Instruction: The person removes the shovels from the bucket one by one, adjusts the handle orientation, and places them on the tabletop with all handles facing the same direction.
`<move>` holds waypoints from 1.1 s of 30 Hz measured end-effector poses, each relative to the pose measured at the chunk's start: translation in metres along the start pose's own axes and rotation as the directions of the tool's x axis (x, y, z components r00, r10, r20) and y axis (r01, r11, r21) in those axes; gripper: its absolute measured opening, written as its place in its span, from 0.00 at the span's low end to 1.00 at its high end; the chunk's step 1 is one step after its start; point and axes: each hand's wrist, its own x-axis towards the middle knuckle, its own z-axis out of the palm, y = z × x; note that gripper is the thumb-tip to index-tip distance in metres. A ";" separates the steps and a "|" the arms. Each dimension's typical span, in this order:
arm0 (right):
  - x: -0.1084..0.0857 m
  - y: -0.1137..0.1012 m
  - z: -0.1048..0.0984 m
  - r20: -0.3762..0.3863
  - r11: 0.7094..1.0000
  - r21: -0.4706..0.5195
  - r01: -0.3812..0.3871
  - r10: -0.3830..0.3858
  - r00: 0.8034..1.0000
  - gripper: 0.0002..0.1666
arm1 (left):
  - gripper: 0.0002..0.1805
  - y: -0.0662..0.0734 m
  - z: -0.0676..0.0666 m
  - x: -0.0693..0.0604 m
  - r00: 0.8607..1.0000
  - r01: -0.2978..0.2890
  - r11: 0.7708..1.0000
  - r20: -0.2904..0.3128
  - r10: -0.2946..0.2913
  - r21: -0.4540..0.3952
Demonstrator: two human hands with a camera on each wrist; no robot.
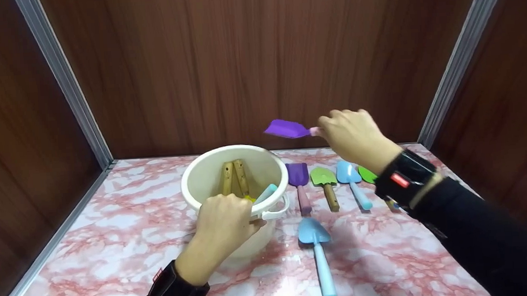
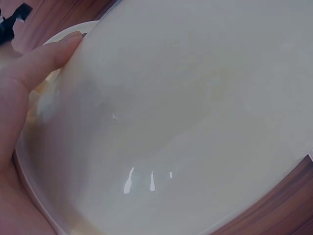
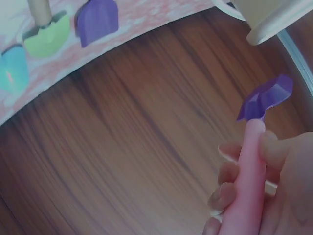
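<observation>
A white bucket (image 1: 234, 149) stands on the marbled table, with two wooden handles (image 1: 241, 177) and a light blue handle (image 1: 266, 192) inside. My left hand (image 1: 224, 223) grips the bucket's near rim; in the left wrist view the thumb (image 2: 54, 54) lies against the wall of the bucket (image 2: 186, 107). Raised to the right of the bucket, my right hand (image 1: 352, 135) holds a purple shovel (image 1: 287, 129) by its pink handle (image 3: 247, 181), the blade pointing left towards the bucket.
Right of the bucket lie a purple shovel (image 1: 297, 175), a green trowel (image 1: 324, 176), a light blue one (image 1: 348, 172) and a bright green one (image 1: 366, 174) partly behind my right arm. Nearer lies another light blue trowel (image 1: 323, 268). Brown wood panels (image 1: 240, 67) enclose the table.
</observation>
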 end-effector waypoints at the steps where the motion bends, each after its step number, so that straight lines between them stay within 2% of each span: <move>1: -0.005 0.002 0.001 -0.004 1.000 0.017 -0.012 0.012 1.000 0.23 | 0.30 0.000 0.000 0.000 1.000 0.000 1.000 0.002 0.000 -0.001; 3: -0.015 0.005 0.005 -0.020 0.998 0.064 -0.028 0.029 0.999 0.23 | 0.31 0.000 -0.001 0.000 1.000 0.000 1.000 0.006 0.000 -0.002; 8: -0.039 0.011 0.019 -0.024 0.982 0.189 -0.031 0.036 0.999 0.14 | 0.31 0.000 -0.001 -0.001 1.000 0.001 1.000 0.008 -0.002 0.007; 13: -0.062 0.009 0.038 0.022 0.960 0.274 -0.063 0.059 0.998 0.11 | 0.31 0.001 -0.002 -0.002 1.000 0.006 1.000 0.011 -0.006 0.007; 20: -0.090 0.002 0.053 0.133 0.921 0.341 -0.188 0.151 0.980 0.21 | 0.30 0.001 -0.003 0.000 1.000 0.004 1.000 -0.001 -0.004 0.006; 22: -0.097 0.001 0.057 0.134 0.910 0.358 -0.208 0.171 0.976 0.21 | 0.30 0.001 -0.003 0.000 1.000 0.002 1.000 -0.005 -0.002 0.006; 25: -0.108 0.000 0.062 0.140 0.885 0.404 -0.233 0.192 0.971 0.18 | 0.30 0.001 -0.003 0.000 1.000 0.002 1.000 0.003 -0.002 -0.004; 30: -0.124 -0.005 0.069 0.198 0.819 0.492 -0.294 0.224 0.954 0.16 | 0.30 0.001 -0.003 -0.001 1.000 0.010 1.000 0.020 -0.009 -0.014; 33: -0.133 -0.007 0.073 0.206 0.803 0.499 -0.324 0.254 0.945 0.18 | 0.30 0.001 -0.003 -0.001 1.000 0.008 1.000 0.018 -0.007 -0.010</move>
